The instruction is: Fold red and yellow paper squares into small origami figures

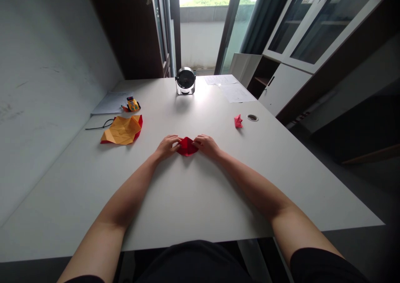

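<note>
A small folded red paper piece lies on the white table in front of me. My left hand pinches its left side with curled fingers. My right hand grips its right side the same way. Both hands rest on the tabletop with the paper between them.
A creased orange and red paper sheet lies at the left, beside a black cable. A small folded red paper figure sits at the right near a cable hole. A small fan, a yellow toy and paper sheets stand further back.
</note>
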Demonstrator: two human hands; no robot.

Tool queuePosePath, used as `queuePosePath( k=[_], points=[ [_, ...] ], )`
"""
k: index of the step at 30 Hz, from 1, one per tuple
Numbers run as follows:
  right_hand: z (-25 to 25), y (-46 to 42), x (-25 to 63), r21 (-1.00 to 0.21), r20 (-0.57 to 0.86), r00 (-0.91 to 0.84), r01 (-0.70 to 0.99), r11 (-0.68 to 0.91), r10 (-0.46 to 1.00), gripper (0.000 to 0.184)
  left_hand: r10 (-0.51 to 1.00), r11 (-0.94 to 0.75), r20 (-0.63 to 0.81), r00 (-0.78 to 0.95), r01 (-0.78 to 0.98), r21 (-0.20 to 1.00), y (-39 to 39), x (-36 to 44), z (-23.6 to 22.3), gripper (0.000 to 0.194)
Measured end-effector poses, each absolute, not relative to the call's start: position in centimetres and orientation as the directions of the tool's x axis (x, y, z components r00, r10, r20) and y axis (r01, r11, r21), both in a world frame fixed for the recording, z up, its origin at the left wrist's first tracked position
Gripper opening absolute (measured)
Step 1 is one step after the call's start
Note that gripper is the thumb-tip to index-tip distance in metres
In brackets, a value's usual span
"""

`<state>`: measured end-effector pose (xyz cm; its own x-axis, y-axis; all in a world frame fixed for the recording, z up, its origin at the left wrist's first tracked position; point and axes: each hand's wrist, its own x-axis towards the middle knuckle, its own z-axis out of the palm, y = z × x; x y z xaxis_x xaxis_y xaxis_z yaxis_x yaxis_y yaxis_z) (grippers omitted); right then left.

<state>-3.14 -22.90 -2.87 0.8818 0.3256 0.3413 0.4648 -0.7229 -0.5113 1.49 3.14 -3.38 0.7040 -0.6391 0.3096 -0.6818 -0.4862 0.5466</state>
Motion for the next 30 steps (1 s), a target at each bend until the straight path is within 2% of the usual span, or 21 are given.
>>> queuePosePath(
  k=[3,6,9,11,16,22,26,30],
  points=[
    [-2.9,-22.8,-3.2,-0.499,0.314,0.905,0.414,-0.761,0.287,0.014,-0.604,-0.518,0.316,0.732,-0.662,0.542,3.1,1.3,-3.3,0.033],
    [-3.0,-22.6,-3.2,-0.48,0.314,0.917,0.378,-0.792,0.248,0.007,-0.593,-0.55,0.297,0.748,-0.646,0.529,3.0,1.0,-3.1,0.053],
    [-2.9,-22.4,-3.3,-0.46,0.319,0.922,0.352,-0.815,0.218,0.016,-0.613,-0.555,0.288,0.735,-0.661,0.505,2.9,0.8,-2.8,0.071],
    [-2.9,-22.4,-3.4,-0.438,0.323,0.92,0.352,-0.827,0.221,0.017,-0.632,-0.55,0.298,0.715,-0.685,0.478,2.8,0.8,-2.7,0.076],
    [-2.8,-22.5,-3.5,-0.369,0.329,0.904,0.389,-0.844,0.273,0.008,-0.708,-0.525,0.329,0.625,-0.777,0.348,2.2,0.6,-2.7,0.072],
    [-2.9,-22.5,-3.5,-0.351,0.325,0.899,0.402,-0.846,0.292,0.02,-0.776,-0.531,0.264,0.572,-0.82,0.215,1.6,0.2,-2.9,0.053],
    [-2.7,-22.3,-3.6,-0.326,0.316,0.911,0.368,-0.871,0.267,0.029,-0.763,-0.566,0.244,0.598,-0.801,0.194,1.6,0.0,-2.7,0.043],
    [-2.6,-21.9,-3.7,-0.302,0.3,0.929,0.308,-0.902,0.216,0.038,-0.756,-0.566,0.22,0.617,-0.784,0.254,1.3,-0.3,-2.3,0.043]
  ],
)
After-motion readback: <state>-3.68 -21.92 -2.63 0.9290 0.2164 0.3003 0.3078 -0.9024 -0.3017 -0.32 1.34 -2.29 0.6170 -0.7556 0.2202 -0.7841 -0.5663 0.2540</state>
